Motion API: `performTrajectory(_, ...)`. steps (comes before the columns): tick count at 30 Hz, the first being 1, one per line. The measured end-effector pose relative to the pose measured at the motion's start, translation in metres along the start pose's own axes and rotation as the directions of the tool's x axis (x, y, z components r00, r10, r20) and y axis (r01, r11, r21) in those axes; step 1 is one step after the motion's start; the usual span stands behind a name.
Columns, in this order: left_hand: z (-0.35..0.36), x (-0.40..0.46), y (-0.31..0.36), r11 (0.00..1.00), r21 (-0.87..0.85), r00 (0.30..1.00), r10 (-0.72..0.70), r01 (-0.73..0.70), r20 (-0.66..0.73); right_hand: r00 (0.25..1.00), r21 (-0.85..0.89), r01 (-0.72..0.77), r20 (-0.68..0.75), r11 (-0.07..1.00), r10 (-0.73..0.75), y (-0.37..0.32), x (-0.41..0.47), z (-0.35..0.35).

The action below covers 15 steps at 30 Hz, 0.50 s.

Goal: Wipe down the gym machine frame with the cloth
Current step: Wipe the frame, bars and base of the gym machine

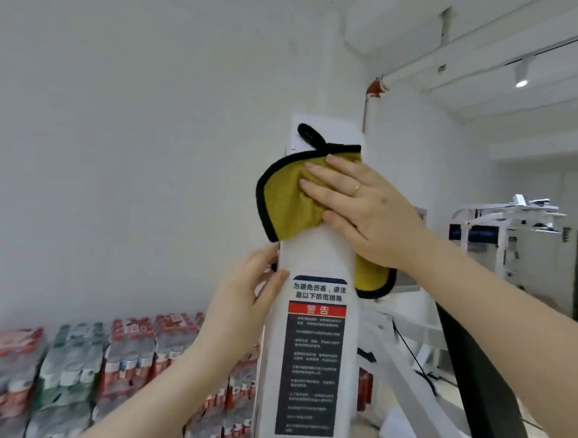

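The gym machine frame (315, 257) is a tall white upright column right in front of me, with a red and black warning label on its lower face. A yellow cloth (285, 198) with black trim and a black loop lies flat against the column near its top. My right hand (365, 209) presses flat on the cloth, fingers spread and pointing left. Lower down, my left hand (247, 293) holds the column's left edge, thumb on the front face and fingers wrapped behind.
Shrink-wrapped packs of water bottles (72, 375) are stacked along the white wall at the lower left. White slanted frame bars (403, 369) and a black pad (473, 379) stand to the right of the column. Another white machine (507, 237) stands at the far right.
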<state>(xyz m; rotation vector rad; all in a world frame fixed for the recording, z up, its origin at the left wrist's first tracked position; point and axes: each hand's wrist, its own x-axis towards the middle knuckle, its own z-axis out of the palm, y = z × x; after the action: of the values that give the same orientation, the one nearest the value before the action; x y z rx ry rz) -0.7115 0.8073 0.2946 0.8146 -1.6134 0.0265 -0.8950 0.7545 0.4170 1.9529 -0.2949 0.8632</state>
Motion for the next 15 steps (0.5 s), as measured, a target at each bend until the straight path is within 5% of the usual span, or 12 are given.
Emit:
performTrajectory(5, 0.008, -0.012, 0.017, 0.979, -0.065, 0.980, -0.193, 0.191, -0.039, 0.988, 0.020, -0.143, 0.056, 0.989, 0.142, 0.020, 0.038, -0.005)
performTrajectory(10, 0.018, -0.065, 0.006, 0.907, 0.038, 0.899, -0.409, 0.419, -0.158, 0.974, -0.053, 0.226, 0.022, 0.973, -0.225, -0.067, -0.039, 0.031)
performTrajectory(15, 0.035, -0.141, -0.021, 0.744, 0.070, 0.744, -0.667, 0.665, 0.021, 0.915, -0.025, 0.365, 0.196, 0.931, -0.353, -0.104, -0.043, 0.039)
